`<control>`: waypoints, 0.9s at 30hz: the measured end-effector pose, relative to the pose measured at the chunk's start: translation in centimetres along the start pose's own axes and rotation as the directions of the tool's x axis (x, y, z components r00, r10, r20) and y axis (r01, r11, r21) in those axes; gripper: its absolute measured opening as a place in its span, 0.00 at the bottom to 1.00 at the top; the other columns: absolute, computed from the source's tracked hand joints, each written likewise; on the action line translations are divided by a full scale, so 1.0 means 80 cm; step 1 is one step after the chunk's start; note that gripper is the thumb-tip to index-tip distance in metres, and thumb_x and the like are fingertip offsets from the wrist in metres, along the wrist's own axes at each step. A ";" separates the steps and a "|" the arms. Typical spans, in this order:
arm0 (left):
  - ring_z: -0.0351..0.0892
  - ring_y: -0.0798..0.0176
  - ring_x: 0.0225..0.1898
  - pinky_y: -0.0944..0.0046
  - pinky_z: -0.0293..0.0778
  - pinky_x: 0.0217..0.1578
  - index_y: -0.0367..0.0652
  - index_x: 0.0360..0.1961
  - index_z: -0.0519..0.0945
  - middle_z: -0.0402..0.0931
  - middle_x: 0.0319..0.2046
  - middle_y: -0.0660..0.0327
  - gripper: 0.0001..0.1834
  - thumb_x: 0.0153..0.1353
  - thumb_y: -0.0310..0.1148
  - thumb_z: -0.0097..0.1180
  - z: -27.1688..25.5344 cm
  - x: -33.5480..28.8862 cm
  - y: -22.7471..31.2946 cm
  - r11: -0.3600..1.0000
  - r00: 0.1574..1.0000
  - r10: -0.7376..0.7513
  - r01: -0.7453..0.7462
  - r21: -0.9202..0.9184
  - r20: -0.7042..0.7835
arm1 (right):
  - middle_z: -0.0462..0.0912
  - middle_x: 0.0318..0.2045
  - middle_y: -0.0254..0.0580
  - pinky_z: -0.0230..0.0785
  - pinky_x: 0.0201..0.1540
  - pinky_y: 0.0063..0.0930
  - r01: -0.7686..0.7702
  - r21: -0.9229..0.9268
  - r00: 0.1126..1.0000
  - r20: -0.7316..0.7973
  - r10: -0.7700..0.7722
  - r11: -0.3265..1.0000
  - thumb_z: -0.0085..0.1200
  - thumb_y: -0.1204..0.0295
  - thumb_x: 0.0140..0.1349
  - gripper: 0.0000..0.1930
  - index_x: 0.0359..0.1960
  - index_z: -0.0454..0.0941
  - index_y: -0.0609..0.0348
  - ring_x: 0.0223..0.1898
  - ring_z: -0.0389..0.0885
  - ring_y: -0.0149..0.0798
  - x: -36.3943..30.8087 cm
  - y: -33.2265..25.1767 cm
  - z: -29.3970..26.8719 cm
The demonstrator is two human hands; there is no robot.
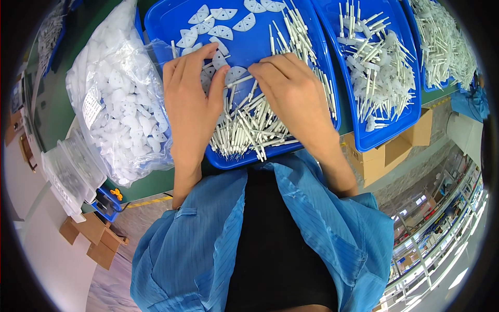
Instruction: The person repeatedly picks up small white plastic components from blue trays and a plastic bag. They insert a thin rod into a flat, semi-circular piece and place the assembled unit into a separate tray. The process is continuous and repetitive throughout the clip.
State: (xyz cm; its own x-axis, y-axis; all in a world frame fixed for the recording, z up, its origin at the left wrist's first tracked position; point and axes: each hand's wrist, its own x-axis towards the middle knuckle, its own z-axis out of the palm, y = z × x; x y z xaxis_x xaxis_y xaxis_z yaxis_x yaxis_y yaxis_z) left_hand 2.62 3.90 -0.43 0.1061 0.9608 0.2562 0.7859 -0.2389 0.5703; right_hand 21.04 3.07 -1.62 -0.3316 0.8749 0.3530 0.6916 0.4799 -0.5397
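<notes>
My left hand (193,89) is curled over the blue tray (254,26), its thumb and index finger at the edges of a white, fan-shaped plastic plate (219,59) with small holes. Opposite it, my right hand (292,86) pinches a thin white rod (240,81), which points left toward my left thumb. Another fan-shaped plate (237,74) shows between the hands. A loose heap of white rods (241,132) lies below them in the tray. More fan-shaped plates (221,32) are spread at its far end.
A clear bag of white plates (130,119) stands left of the tray. On the right, a second blue tray (366,140) holds plates joined with rods, and another heap of rods (447,47) lies beyond. Cardboard boxes (395,151) sit below the green table's (150,190) edge.
</notes>
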 end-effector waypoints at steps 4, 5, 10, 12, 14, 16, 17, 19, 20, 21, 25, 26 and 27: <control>0.76 0.55 0.43 0.59 0.71 0.47 0.43 0.46 0.83 0.81 0.41 0.58 0.15 0.56 0.25 0.64 -0.005 -0.003 -0.002 0.972 0.995 -0.068 0.082 -0.219 0.070 | 0.80 0.37 0.38 0.72 0.45 0.35 0.050 0.006 0.997 0.055 -0.050 0.999 0.63 0.74 0.52 0.12 0.39 0.80 0.60 0.40 0.79 0.41 0.004 -0.004 -0.002; 0.77 0.56 0.43 0.60 0.72 0.46 0.42 0.48 0.82 0.81 0.40 0.58 0.15 0.57 0.24 0.64 -0.004 -0.005 -0.009 0.966 1.000 -0.028 0.030 -0.255 0.012 | 0.79 0.36 0.37 0.72 0.45 0.34 0.049 -0.002 0.995 0.085 -0.049 0.999 0.63 0.74 0.52 0.12 0.39 0.80 0.59 0.40 0.79 0.41 0.004 -0.009 0.000; 0.83 0.51 0.49 0.56 0.77 0.51 0.32 0.50 0.77 0.78 0.42 0.53 0.12 0.66 0.20 0.58 -0.017 -0.019 0.009 0.472 0.929 -0.366 0.136 -0.871 -0.053 | 0.78 0.32 0.39 0.70 0.45 0.34 0.008 -0.136 0.984 0.180 0.017 0.991 0.62 0.75 0.53 0.09 0.37 0.80 0.59 0.40 0.79 0.41 -0.001 -0.014 -0.006; 0.84 0.54 0.42 0.58 0.78 0.47 0.31 0.55 0.74 0.78 0.45 0.51 0.17 0.65 0.20 0.58 -0.017 -0.022 0.000 0.428 0.950 -0.296 0.041 -0.903 -0.098 | 0.79 0.30 0.42 0.71 0.41 0.34 0.007 -0.048 0.988 0.154 0.000 0.999 0.60 0.78 0.56 0.07 0.37 0.79 0.60 0.37 0.80 0.43 0.006 -0.019 -0.024; 0.83 0.59 0.41 0.64 0.78 0.46 0.31 0.57 0.72 0.77 0.43 0.52 0.19 0.65 0.16 0.56 -0.020 -0.024 -0.004 0.384 0.969 -0.239 0.042 -0.922 -0.055 | 0.80 0.29 0.44 0.72 0.34 0.32 0.005 0.087 0.994 0.107 -0.014 0.996 0.59 0.78 0.59 0.08 0.40 0.77 0.61 0.32 0.81 0.44 0.013 -0.021 -0.039; 0.82 0.61 0.43 0.64 0.76 0.47 0.31 0.57 0.72 0.77 0.42 0.53 0.21 0.63 0.16 0.57 -0.018 -0.026 -0.006 0.452 0.988 -0.154 0.043 -0.891 -0.031 | 0.82 0.29 0.46 0.71 0.28 0.30 -0.305 0.380 0.951 0.174 0.256 0.873 0.58 0.75 0.63 0.11 0.45 0.75 0.63 0.27 0.81 0.40 0.013 -0.040 -0.052; 0.81 0.62 0.43 0.65 0.76 0.47 0.31 0.57 0.72 0.78 0.42 0.53 0.21 0.63 0.16 0.58 -0.019 -0.026 -0.004 0.466 0.991 -0.131 0.056 -0.883 -0.006 | 0.82 0.28 0.47 0.70 0.25 0.29 -0.442 0.500 0.897 0.238 0.373 0.744 0.58 0.74 0.65 0.12 0.47 0.73 0.63 0.24 0.81 0.38 0.013 -0.049 -0.057; 0.80 0.64 0.44 0.65 0.74 0.48 0.30 0.58 0.72 0.78 0.42 0.54 0.22 0.62 0.17 0.59 -0.022 -0.026 0.009 0.476 0.994 -0.094 0.088 -0.875 0.049 | 0.83 0.28 0.48 0.68 0.22 0.26 -0.591 0.571 0.806 0.403 0.433 0.569 0.58 0.71 0.67 0.15 0.50 0.71 0.64 0.22 0.80 0.32 0.016 -0.062 -0.059; 0.79 0.65 0.44 0.65 0.74 0.48 0.30 0.58 0.72 0.79 0.42 0.54 0.23 0.61 0.17 0.60 -0.023 -0.026 0.017 0.474 0.993 -0.083 0.111 -0.874 0.081 | 0.83 0.27 0.49 0.66 0.21 0.24 -0.657 0.589 0.753 0.483 0.447 0.470 0.58 0.69 0.68 0.16 0.52 0.70 0.64 0.20 0.79 0.29 0.018 -0.066 -0.057; 0.79 0.67 0.42 0.67 0.74 0.46 0.31 0.59 0.71 0.79 0.43 0.54 0.25 0.61 0.17 0.61 -0.016 -0.028 0.017 0.408 0.995 -0.084 0.078 -0.910 0.048 | 0.81 0.25 0.40 0.65 0.22 0.23 -0.658 0.623 0.752 0.510 0.418 0.423 0.55 0.69 0.71 0.13 0.50 0.71 0.63 0.22 0.76 0.22 0.016 -0.067 -0.050; 0.80 0.66 0.43 0.68 0.77 0.44 0.31 0.56 0.75 0.79 0.43 0.56 0.21 0.61 0.18 0.62 -0.006 -0.037 0.008 0.233 0.974 -0.212 0.136 -0.963 0.086 | 0.77 0.23 0.28 0.58 0.22 0.18 -0.616 0.787 0.746 0.566 0.352 0.040 0.52 0.71 0.73 0.08 0.48 0.73 0.62 0.22 0.69 0.17 0.017 -0.068 -0.032; 0.80 0.66 0.43 0.67 0.77 0.44 0.31 0.55 0.76 0.79 0.44 0.56 0.20 0.62 0.19 0.61 -0.002 -0.041 0.000 0.189 0.970 -0.229 0.132 -0.973 0.087 | 0.76 0.22 0.25 0.56 0.22 0.17 -0.620 0.783 0.735 0.599 0.318 -0.043 0.51 0.71 0.74 0.07 0.47 0.73 0.62 0.22 0.67 0.15 0.016 -0.067 -0.030; 0.81 0.66 0.43 0.67 0.78 0.44 0.31 0.55 0.77 0.79 0.45 0.56 0.19 0.62 0.19 0.61 0.000 -0.043 -0.004 0.145 0.965 -0.245 0.127 -0.981 0.089 | 0.75 0.22 0.24 0.55 0.22 0.17 -0.651 0.758 0.722 0.635 0.273 -0.042 0.51 0.71 0.74 0.07 0.46 0.73 0.62 0.22 0.66 0.14 0.013 -0.065 -0.028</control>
State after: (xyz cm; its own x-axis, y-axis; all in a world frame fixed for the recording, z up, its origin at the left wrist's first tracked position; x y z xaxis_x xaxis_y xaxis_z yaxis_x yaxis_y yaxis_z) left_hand 2.02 0.68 -1.49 -0.0360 0.9986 0.0380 -0.4706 -0.0505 0.8809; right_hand 18.54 1.33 3.24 -0.4586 0.8044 -0.3777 -0.2994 -0.5400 -0.7866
